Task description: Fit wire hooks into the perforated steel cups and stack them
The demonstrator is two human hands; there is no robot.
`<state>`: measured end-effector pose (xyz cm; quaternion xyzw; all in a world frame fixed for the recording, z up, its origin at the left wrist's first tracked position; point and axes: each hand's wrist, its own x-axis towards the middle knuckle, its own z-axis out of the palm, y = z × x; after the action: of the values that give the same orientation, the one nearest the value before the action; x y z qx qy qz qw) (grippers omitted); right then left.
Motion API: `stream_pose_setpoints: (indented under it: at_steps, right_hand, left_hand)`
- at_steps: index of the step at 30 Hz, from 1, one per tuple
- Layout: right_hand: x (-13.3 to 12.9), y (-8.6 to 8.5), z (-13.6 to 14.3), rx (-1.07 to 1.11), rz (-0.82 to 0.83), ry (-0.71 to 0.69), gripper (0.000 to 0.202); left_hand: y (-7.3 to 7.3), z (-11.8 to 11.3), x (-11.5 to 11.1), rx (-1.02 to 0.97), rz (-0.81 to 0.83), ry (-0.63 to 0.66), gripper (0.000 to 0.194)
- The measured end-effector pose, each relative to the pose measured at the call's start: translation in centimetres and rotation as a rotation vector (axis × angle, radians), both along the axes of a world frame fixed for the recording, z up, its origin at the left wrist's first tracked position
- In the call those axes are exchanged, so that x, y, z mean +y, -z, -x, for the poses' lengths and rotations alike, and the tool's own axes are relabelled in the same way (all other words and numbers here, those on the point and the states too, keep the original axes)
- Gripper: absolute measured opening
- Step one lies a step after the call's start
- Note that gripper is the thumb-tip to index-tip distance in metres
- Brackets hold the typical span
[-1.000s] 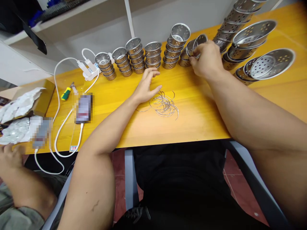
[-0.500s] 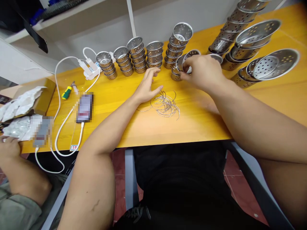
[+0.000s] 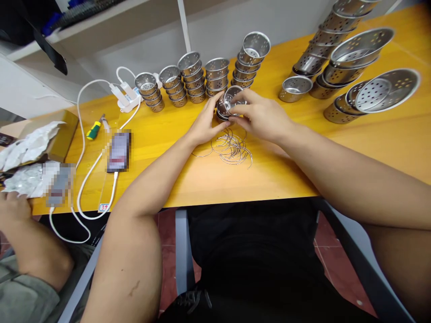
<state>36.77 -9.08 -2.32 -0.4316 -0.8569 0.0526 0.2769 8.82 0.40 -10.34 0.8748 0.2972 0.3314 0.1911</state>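
A small nested stack of perforated metal cups (image 3: pixel 232 101) tilts toward me at the middle of the table, between both hands. My right hand (image 3: pixel 257 112) grips it from the right, fingers over the rim and thumb below. Around its left side curls my left hand (image 3: pixel 204 123), fingertips behind and thumb in front, apparently touching. How many cups are nested is hard to see. Just in front of them lies a loose pile of thin curved metal wires (image 3: pixel 235 150), with one ring of wire (image 3: pixel 202 155) at its left.
Several stacks of cups (image 3: pixel 191 76) line the back. Taller cup stacks (image 3: pixel 343 107) and a single cup (image 3: pixel 295 89) stand at right. On the left are a power strip (image 3: pixel 128 99), screwdriver (image 3: pixel 94 129), cabled phone (image 3: pixel 119 151) and open box (image 3: pixel 67 134). A neighbour's hand (image 3: pixel 15 206) rests there.
My right hand has moved left, bringing the small cup stack into my left hand's curve. The single cup at right is now uncovered. My left hand has stayed nearly still.
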Motion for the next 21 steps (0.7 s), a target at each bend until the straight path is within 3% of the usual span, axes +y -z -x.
stream_pose_setpoints:
  at_steps: [11, 21]
  right_hand:
    - [0.1, -0.5, 0.5, 0.05, 0.039, -0.042, 0.043]
    - [-0.9, -1.1, 1.4, 0.063, 0.027, -0.062, 0.047]
  left_hand:
    - [0.2, -0.3, 0.3, -0.037, -0.04, -0.054, 0.109]
    - [-1.4, 0.1, -0.1, 0.005, -0.202, -0.103, 0.109]
